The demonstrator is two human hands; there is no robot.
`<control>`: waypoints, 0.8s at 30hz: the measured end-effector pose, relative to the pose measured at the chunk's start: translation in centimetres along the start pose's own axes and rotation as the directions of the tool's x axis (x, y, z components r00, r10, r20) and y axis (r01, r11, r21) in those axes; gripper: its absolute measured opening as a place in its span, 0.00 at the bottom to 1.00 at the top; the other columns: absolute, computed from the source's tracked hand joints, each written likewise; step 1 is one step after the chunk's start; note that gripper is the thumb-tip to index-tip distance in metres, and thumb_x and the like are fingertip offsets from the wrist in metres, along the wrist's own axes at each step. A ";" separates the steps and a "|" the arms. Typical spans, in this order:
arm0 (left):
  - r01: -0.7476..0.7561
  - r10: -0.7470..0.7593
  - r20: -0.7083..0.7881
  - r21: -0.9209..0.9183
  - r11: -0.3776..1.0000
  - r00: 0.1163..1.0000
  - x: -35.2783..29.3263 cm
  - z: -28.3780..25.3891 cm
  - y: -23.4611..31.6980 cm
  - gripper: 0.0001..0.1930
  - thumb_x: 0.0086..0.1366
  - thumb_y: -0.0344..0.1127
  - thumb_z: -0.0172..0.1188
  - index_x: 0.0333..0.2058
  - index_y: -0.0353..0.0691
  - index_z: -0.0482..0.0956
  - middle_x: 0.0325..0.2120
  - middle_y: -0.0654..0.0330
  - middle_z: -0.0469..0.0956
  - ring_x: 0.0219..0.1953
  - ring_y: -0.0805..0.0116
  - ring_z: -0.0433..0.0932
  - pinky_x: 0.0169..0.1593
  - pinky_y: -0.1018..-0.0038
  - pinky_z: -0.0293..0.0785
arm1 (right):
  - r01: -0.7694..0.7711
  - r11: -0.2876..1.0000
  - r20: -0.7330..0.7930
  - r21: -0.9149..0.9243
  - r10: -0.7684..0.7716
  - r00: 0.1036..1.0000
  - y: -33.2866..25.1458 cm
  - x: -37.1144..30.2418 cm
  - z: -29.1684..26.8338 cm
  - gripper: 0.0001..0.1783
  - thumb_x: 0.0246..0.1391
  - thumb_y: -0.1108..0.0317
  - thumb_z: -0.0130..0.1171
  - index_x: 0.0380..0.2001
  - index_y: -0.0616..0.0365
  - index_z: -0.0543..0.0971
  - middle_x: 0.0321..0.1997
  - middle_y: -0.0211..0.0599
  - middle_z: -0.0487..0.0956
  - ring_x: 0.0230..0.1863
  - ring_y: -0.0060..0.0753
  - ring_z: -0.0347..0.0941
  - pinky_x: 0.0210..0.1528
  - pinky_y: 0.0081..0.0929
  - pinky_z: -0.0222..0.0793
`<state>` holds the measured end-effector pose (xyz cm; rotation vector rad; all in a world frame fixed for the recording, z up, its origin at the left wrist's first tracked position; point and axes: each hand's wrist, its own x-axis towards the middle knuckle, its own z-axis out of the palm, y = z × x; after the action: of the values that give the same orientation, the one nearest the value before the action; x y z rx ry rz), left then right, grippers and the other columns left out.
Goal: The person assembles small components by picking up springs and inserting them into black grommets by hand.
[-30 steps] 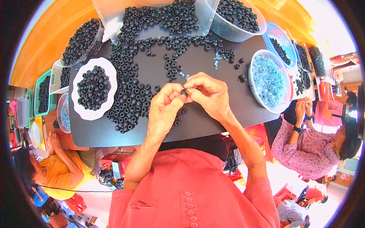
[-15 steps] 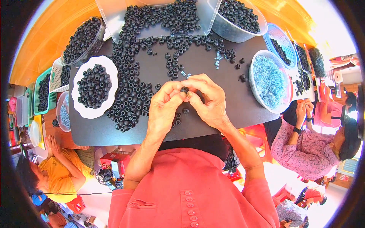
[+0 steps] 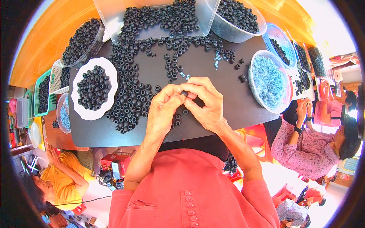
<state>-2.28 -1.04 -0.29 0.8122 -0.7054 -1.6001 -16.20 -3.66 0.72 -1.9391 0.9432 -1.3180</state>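
Note:
Fingertips of my left hand (image 3: pixel 163 112) and my right hand (image 3: pixel 208 106) meet over the near part of the dark table (image 3: pixel 224 97). Pinched between them is a small black round piece (image 3: pixel 184 93), mostly covered by the fingers. Whether a spring is in it I cannot see. Just beyond my fingers lie a couple of small metal coil springs (image 3: pixel 188 76). Loose black round pieces with a hole (image 3: pixel 131 97) spread over the table left of my hands, and a few lie under my wrists.
A scalloped white plate (image 3: pixel 88 115) heaped with black pieces stands at left. To the right is a clear tub (image 3: pixel 254 93) of springs. A tipped clear bin (image 3: pixel 110 19) spills pieces at the back, beside a full round tub (image 3: pixel 232 35). Co-workers sit on both sides.
My right fingers have closed in further over the black piece, covering more of it. Both hands have stayed in nearly the same spot. At left, the person in yellow has shifted slightly.

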 end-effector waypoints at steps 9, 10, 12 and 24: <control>0.007 -0.007 -0.004 -0.025 1.000 1.000 -0.1 0.7 0.4 0.07 0.64 0.26 0.49 0.39 0.33 0.74 0.33 0.62 0.77 0.35 0.79 0.73 0.40 0.84 0.68 | 0.154 0.980 -0.056 -0.128 -0.162 0.985 0.6 0.1 0.5 0.19 0.35 0.84 0.61 0.36 0.58 0.79 0.35 0.33 0.76 0.32 0.29 0.69 0.31 0.25 0.68; -0.006 0.006 -0.016 -0.036 0.999 1.000 -0.1 0.6 0.3 0.08 0.64 0.26 0.49 0.39 0.32 0.74 0.34 0.61 0.77 0.35 0.78 0.74 0.40 0.83 0.69 | 0.135 0.983 -0.055 -0.126 -0.143 0.988 0.5 0.1 0.6 0.19 0.35 0.83 0.61 0.36 0.58 0.79 0.34 0.33 0.76 0.32 0.31 0.69 0.33 0.26 0.68; 0.009 -0.010 -0.002 -0.044 0.999 1.000 0.0 0.7 0.4 0.08 0.64 0.26 0.49 0.40 0.32 0.74 0.34 0.61 0.77 0.36 0.78 0.73 0.41 0.83 0.69 | 0.117 0.985 -0.056 -0.125 -0.125 0.991 0.3 0.1 0.5 0.19 0.35 0.82 0.61 0.36 0.58 0.79 0.34 0.33 0.76 0.32 0.32 0.69 0.34 0.28 0.68; 0.040 -0.035 0.078 -0.070 0.997 0.996 -0.2 0.4 0.4 0.08 0.65 0.28 0.49 0.40 0.31 0.73 0.35 0.60 0.75 0.40 0.73 0.75 0.47 0.76 0.71 | 0.074 0.991 -0.019 -0.114 -0.076 0.997 0.1 -0.2 -0.5 0.18 0.40 0.81 0.61 0.38 0.59 0.78 0.37 0.36 0.76 0.32 0.31 0.71 0.32 0.23 0.70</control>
<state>-2.33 -0.93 0.27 0.7192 -0.6870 -1.6878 -16.77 -3.56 0.72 -2.0673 0.9846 -1.3585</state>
